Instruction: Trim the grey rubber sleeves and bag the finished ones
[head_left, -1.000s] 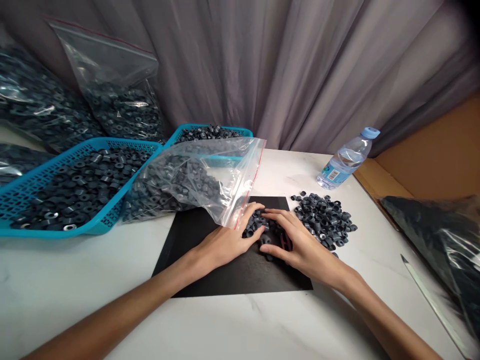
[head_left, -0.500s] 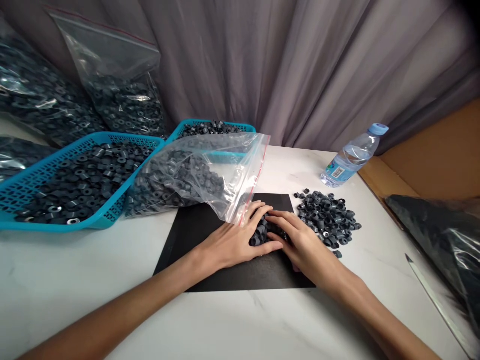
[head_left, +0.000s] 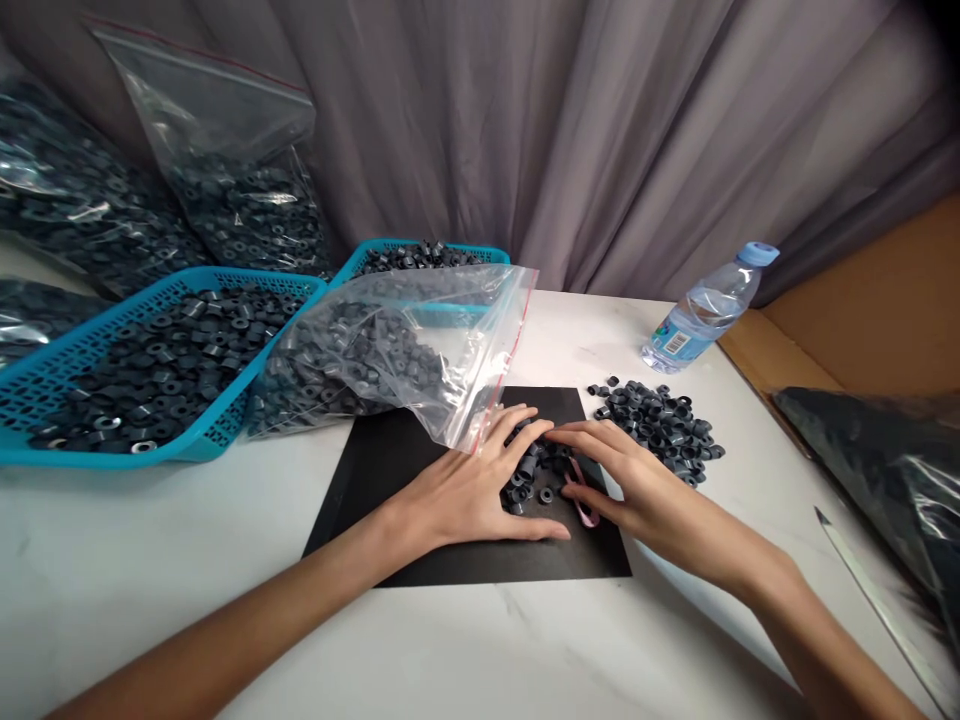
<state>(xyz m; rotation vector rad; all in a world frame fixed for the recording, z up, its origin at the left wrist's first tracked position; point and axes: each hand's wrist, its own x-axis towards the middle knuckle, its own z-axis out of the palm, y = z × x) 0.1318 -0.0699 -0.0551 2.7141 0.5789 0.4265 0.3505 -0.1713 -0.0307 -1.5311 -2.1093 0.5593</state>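
Note:
My left hand (head_left: 469, 490) lies flat on a black mat (head_left: 390, 475), fingers spread around the left side of a small heap of dark grey rings (head_left: 536, 475). Opposite it, my right hand (head_left: 645, 490) cups the heap's right side with its fingers apart. A pink rubber band (head_left: 583, 505) lies on the mat under my right thumb. An open zip bag of rings (head_left: 382, 355) rests just behind my left hand, its mouth toward the heap. Neither hand grips anything.
A second pile of rings (head_left: 660, 425) lies right of the mat. Two blue baskets (head_left: 97, 345) of rings and more bags (head_left: 225, 180) fill the left. A water bottle (head_left: 701, 310), a dark bag (head_left: 885, 470) and a metal blade (head_left: 870, 600) sit at right.
Both hands have drawn apart a little, uncovering the small heap and the pink rubber band. My right hand has shifted to the right.

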